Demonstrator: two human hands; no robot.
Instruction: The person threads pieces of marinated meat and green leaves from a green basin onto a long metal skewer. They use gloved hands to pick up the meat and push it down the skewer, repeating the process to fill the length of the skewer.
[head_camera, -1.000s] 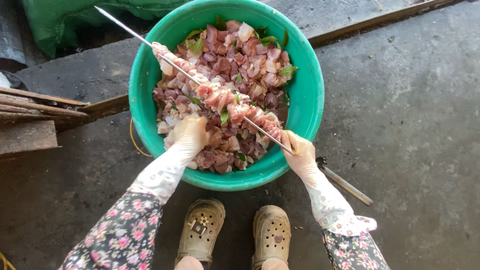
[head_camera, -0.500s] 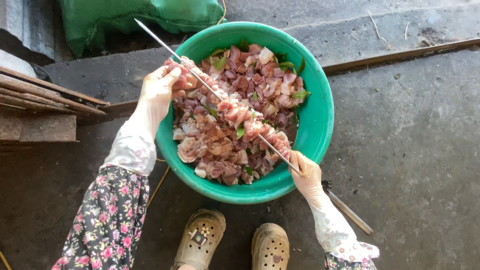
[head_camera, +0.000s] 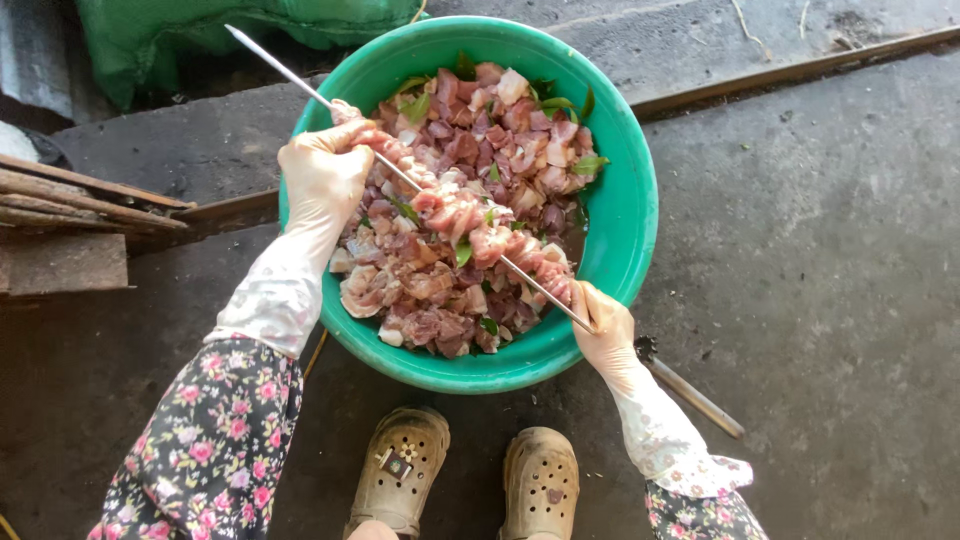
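Note:
A long metal skewer (head_camera: 270, 62) runs slantwise over a green plastic basin (head_camera: 625, 215) filled with raw meat chunks (head_camera: 500, 130) and green leaves. Pieces of meat (head_camera: 470, 215) are threaded along the skewer's middle. My left hand (head_camera: 322, 180), in a thin white glove, grips the skewer and the meat at the upper end of the threaded part. My right hand (head_camera: 605, 335), also gloved, holds the skewer's lower end at the basin's near rim. The bare tip points up and to the left past the rim.
The basin stands on a dark concrete floor. My two tan clogs (head_camera: 400, 470) are just below it. Wooden boards (head_camera: 70, 205) lie at the left, a green bag (head_camera: 200, 30) at the top left, and a metal rod (head_camera: 695, 395) by my right wrist.
My left hand has gone from the meat at the basin's near side up to the skewer's upper part and grips the meat there. My right hand stays on the lower end.

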